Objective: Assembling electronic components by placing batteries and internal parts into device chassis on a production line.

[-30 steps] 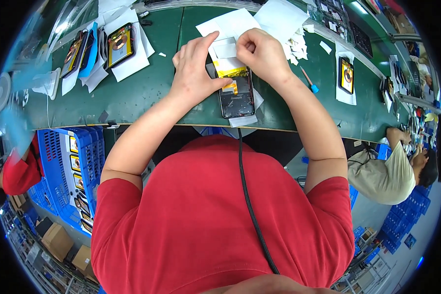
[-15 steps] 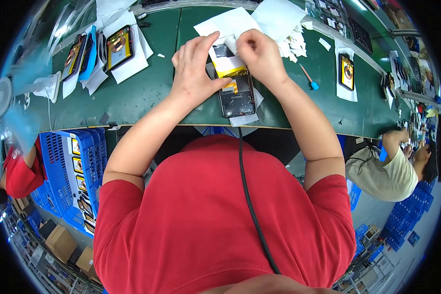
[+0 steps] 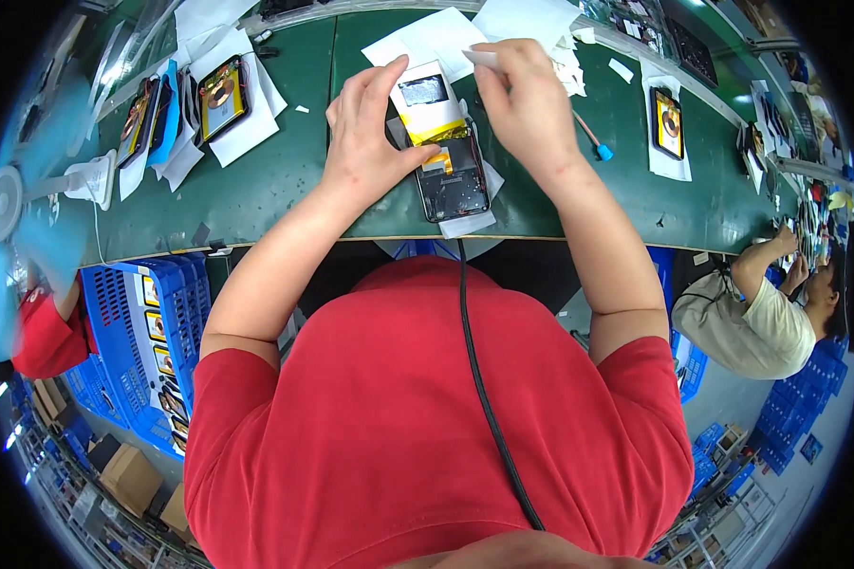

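Observation:
In front of me is a partly assembled phone-like device, its black housing (image 3: 454,185) lying near the table edge on white paper. A flat white battery (image 3: 430,106) with a dark patch and a yellow taped end covers the housing's far part. My left hand (image 3: 362,128) spans the battery's left side, thumb by the yellow tape and index finger at the far corner. Beyond it to the right, my right hand (image 3: 525,100) is raised off the device. A small white strip (image 3: 481,59) is pinched between its thumb and fingers.
White sheets (image 3: 422,43) and torn paper scraps lie at the back. A blue-tipped tool (image 3: 603,151) is at the right. Similar devices with coils rest on paper at left (image 3: 222,97) and right (image 3: 669,128). A blue crate (image 3: 128,351) stands lower left; a co-worker (image 3: 740,318) sits right.
My right hand has moved away from the battery with the white strip, uncovering the battery's dark patch. My left hand stays at the device, slightly shifted in view.

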The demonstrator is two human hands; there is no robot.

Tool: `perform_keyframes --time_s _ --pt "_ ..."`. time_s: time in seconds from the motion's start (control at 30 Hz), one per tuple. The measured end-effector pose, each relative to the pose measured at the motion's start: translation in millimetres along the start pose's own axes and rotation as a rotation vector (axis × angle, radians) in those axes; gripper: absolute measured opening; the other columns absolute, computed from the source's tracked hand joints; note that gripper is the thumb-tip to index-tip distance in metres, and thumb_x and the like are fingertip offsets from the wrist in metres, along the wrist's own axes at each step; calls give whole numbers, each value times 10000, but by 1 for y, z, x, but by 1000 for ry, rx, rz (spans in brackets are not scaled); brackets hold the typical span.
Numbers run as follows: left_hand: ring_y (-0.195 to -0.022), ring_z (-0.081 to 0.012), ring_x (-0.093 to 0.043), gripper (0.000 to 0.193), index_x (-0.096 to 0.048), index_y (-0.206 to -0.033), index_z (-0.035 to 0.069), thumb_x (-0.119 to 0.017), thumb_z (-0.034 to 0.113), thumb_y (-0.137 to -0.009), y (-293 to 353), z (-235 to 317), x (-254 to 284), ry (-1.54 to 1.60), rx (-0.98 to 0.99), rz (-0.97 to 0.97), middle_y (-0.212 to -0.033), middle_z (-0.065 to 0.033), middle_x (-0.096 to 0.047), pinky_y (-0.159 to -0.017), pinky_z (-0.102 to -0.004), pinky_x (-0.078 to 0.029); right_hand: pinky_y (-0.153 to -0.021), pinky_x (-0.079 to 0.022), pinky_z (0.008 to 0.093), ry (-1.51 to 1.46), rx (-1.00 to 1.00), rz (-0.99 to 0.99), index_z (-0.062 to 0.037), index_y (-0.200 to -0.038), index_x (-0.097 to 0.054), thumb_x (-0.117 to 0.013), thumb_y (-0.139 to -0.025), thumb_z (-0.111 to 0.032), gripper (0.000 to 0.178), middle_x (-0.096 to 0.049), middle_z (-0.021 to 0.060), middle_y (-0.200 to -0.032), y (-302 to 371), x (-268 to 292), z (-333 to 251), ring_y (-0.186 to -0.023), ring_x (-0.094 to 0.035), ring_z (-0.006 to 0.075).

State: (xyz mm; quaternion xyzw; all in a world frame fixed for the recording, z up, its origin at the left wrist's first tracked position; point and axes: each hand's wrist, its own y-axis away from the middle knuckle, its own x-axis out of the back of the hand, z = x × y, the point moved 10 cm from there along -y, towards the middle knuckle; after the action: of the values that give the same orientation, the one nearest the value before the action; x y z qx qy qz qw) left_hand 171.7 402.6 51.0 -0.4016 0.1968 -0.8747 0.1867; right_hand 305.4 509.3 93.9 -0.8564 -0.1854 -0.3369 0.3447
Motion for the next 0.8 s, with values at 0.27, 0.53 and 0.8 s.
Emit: perform_keyframes --time_s 0.27,0.53,0.8 --pt "-1241 -364 -482 1082 -360 -1503 163 -921 105 -580 0 -1 -2 95 -3 -4 -1338 -157 -441 -1049 -456 -399 -879 -525 382 432 175 261 -67 -1227 -673 -599 -786 -5 451 -630 164 -1223 -11 23 -7 -987 -653 324" --pt "-1278 -374 -476 1028 -358 -1496 147 -880 30 -617 -2 15 1 116 -132 -1 -1376 -163 -431 -1061 -431 -457 -768 -506 240 -504 -358 -337 -25 -1215 -675 -637 -987 -183 280 -676 8 -925 -3 -62 28 -814 -587 80" --pt "-1362 -370 -466 1216 -136 -1594 122 -911 140 -657 0 -8 -15 457 92 -225 -1472 -244 -437 -1136 -450 -396 -684 -481 231 -763 -513 -339 -21 -1117 -693 -603 -990 -111 180 -633 -7 -833 4 -49 35 -705 -538 65"
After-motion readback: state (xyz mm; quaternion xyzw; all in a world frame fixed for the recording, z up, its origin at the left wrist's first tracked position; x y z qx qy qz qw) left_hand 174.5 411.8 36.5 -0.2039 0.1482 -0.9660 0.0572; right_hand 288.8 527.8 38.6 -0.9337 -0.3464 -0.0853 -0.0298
